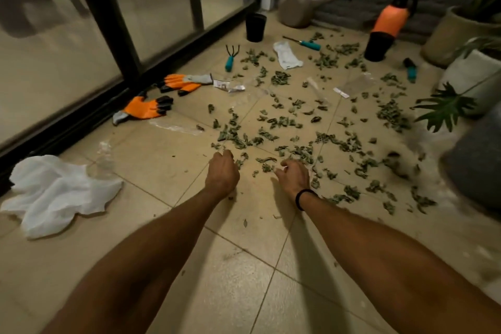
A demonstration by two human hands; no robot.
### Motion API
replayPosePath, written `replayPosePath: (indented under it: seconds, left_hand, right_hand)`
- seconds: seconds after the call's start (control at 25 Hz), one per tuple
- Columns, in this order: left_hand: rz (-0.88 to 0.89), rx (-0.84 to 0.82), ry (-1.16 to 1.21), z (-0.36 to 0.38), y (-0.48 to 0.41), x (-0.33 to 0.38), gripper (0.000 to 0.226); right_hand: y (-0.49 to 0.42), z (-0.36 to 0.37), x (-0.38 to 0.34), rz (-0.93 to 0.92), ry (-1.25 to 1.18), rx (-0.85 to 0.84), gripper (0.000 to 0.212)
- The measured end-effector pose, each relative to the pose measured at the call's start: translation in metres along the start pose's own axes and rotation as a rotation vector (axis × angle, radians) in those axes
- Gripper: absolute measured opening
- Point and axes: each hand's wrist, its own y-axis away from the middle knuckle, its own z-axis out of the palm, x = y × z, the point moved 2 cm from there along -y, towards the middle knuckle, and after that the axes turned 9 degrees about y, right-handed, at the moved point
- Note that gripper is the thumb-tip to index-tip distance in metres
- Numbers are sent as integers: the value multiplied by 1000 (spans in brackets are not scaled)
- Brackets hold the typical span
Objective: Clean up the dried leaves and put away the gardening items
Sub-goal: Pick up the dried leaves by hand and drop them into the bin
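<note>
Got dried leaves (pixel 284 122) scattered over the middle and right side of the tiled floor (pixel 244 293), thickest toward the right edge by the planters. Left hand (pixel 222 171) knuckles-up at the near fringe of the mess, fingers curled under and hidden, so can't tell if gripping anything. Same deal with the right hand (pixel 294 177) just beside it: fingers curled in among leaves, can't tell whether pinching any. Along the left edge by the glass door: orange gloves (pixel 146 108), plus a white cloth (pixel 54 192) nearer. Toward the far edge by the wall: watering can (pixel 301 0), orange sprayer (pixel 390 16), black pot (pixel 255 27), teal hand rake (pixel 230 58).
</note>
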Motion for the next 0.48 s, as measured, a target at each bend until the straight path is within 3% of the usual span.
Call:
replayPosePath:
  seconds: [0.08, 0.2, 0.32, 0.4, 0.48]
  left_hand:
    - [-28, 32, 17, 15, -3, -3, 40]
    - [-26, 62, 14, 31, -8, -10, 47]
    - [6, 95, -12, 41, -21, -12, 47]
    - [43, 107, -43, 49, -28, -11, 43]
    - [99, 122, -45, 56, -32, -10, 30]
  right_hand:
    - [-6, 15, -12, -63, 20, -22, 44]
    - [-15, 34, -25, -130, 105, 2, 31]
    - [-31, 46, -24, -28, 67, 9, 14]
    - [-42, 39, -19, 134, -199, 32, 14]
    - [-48, 25, -15, 354, -762, -13, 13]
